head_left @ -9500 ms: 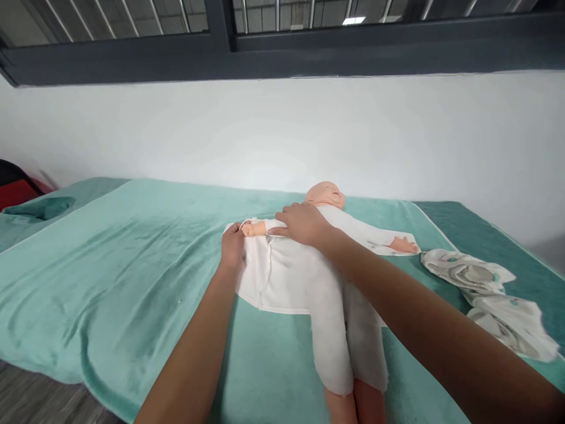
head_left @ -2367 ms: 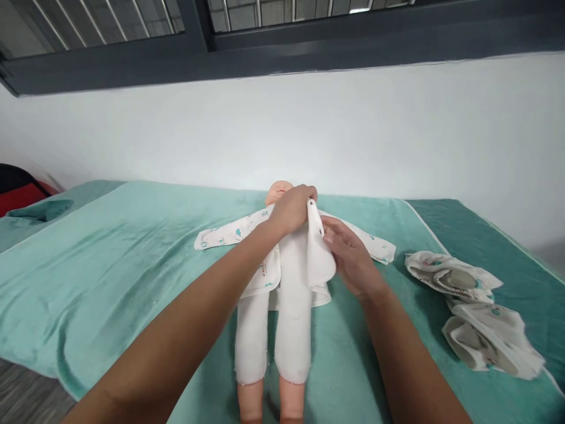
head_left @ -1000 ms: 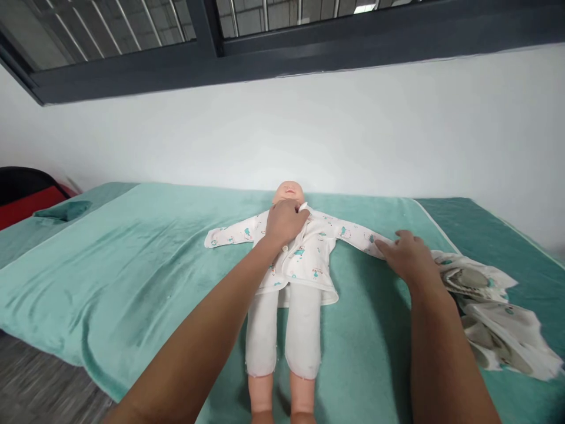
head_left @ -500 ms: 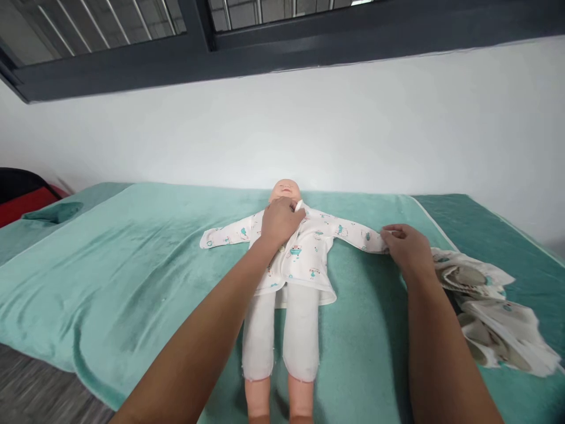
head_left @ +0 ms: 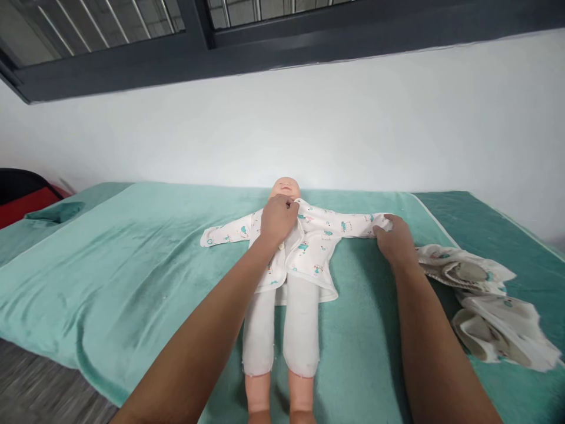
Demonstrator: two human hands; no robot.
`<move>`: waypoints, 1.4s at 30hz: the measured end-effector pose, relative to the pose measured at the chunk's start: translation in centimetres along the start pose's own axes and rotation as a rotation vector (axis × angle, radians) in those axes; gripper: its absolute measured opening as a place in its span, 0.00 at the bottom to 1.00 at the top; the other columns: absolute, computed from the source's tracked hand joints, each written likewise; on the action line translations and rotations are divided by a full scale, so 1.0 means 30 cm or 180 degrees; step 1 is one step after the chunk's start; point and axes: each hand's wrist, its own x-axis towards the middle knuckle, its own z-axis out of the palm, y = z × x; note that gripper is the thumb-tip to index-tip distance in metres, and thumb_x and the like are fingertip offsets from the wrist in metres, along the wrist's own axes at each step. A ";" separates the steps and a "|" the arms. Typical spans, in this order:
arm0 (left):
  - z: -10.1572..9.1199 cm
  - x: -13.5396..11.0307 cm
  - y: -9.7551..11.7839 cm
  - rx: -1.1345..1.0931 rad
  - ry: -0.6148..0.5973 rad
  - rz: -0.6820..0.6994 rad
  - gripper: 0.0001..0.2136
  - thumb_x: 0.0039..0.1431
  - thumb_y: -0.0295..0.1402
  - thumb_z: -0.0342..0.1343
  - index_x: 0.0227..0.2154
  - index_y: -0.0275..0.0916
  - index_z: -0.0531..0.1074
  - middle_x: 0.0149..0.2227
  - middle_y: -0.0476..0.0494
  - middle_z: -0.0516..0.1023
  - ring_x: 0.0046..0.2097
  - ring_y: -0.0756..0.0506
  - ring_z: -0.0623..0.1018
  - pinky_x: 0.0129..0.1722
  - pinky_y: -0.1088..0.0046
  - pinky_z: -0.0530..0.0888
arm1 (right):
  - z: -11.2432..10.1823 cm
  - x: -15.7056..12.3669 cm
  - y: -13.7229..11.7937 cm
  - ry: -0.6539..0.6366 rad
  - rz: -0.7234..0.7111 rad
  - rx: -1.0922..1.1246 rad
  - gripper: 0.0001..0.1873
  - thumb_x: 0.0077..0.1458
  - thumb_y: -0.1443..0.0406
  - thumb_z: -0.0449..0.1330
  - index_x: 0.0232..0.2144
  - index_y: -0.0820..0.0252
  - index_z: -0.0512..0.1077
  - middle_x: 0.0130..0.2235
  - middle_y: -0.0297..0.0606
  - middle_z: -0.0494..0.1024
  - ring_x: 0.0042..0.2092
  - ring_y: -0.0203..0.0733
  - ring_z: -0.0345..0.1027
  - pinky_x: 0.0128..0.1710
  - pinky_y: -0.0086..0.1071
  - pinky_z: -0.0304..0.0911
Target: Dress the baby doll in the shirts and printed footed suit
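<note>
A baby doll lies on its back on a green blanket, head toward the wall. It wears a white printed jacket and white leggings. My left hand rests closed on the jacket's collar at the doll's chest, fingers pinched on the fabric. My right hand grips the cuff of the jacket's right-side sleeve, which lies stretched out sideways. The doll's bare feet show at the bottom edge.
A crumpled pile of printed baby clothes lies on the blanket at the right. A folded green cloth sits at the far left, beside something red and black. A white wall and dark window frame stand behind.
My right hand has taken the sleeve end and pulled it up and outward, straightening it. My left hand stays on the collar. The view shifted slightly.
</note>
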 end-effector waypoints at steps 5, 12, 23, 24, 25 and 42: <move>0.005 0.003 -0.021 -0.0326 0.0033 0.0077 0.10 0.55 0.29 0.53 0.40 0.43 0.74 0.49 0.45 0.79 0.51 0.41 0.76 0.49 0.63 0.70 | -0.002 -0.064 -0.094 0.0426 -0.0699 -0.0004 0.25 0.53 0.62 0.58 0.54 0.65 0.70 0.65 0.56 0.64 0.67 0.59 0.54 0.66 0.55 0.48; 0.000 0.012 -0.031 -0.0277 -0.0236 0.0327 0.14 0.57 0.27 0.49 0.38 0.43 0.80 0.51 0.46 0.80 0.58 0.40 0.74 0.60 0.60 0.67 | 0.023 -0.303 -0.337 -0.1325 -0.1402 0.1308 0.19 0.64 0.55 0.55 0.53 0.52 0.73 0.58 0.39 0.76 0.61 0.47 0.67 0.63 0.45 0.59; -0.086 -0.078 -0.017 -0.1329 -0.0330 0.0096 0.17 0.52 0.29 0.57 0.47 0.41 0.75 0.56 0.43 0.74 0.60 0.42 0.72 0.61 0.63 0.66 | 0.032 -0.452 -0.429 -0.1882 -0.2910 0.0408 0.29 0.64 0.52 0.57 0.63 0.52 0.62 0.66 0.40 0.65 0.69 0.48 0.53 0.71 0.55 0.42; -0.089 -0.081 -0.017 -0.1397 -0.0343 0.0065 0.17 0.52 0.28 0.57 0.47 0.41 0.75 0.56 0.43 0.74 0.60 0.42 0.72 0.62 0.64 0.65 | 0.028 -0.451 -0.428 -0.1827 -0.2935 0.0389 0.30 0.62 0.53 0.59 0.63 0.53 0.62 0.66 0.41 0.65 0.69 0.49 0.53 0.70 0.54 0.45; -0.090 -0.082 -0.017 -0.1462 -0.0338 0.0031 0.17 0.51 0.27 0.56 0.46 0.41 0.75 0.56 0.43 0.74 0.60 0.43 0.72 0.62 0.64 0.65 | 0.024 -0.449 -0.427 -0.1724 -0.2940 0.0373 0.31 0.60 0.54 0.62 0.62 0.54 0.62 0.66 0.43 0.64 0.68 0.50 0.54 0.69 0.53 0.48; -0.036 0.015 0.009 -0.0276 -0.0529 -0.0020 0.20 0.54 0.36 0.61 0.51 0.44 0.72 0.47 0.44 0.80 0.51 0.40 0.76 0.54 0.59 0.69 | -0.037 -0.465 -0.444 -0.1828 -0.3125 0.0374 0.08 0.64 0.71 0.54 0.39 0.57 0.72 0.45 0.41 0.76 0.49 0.48 0.65 0.49 0.43 0.65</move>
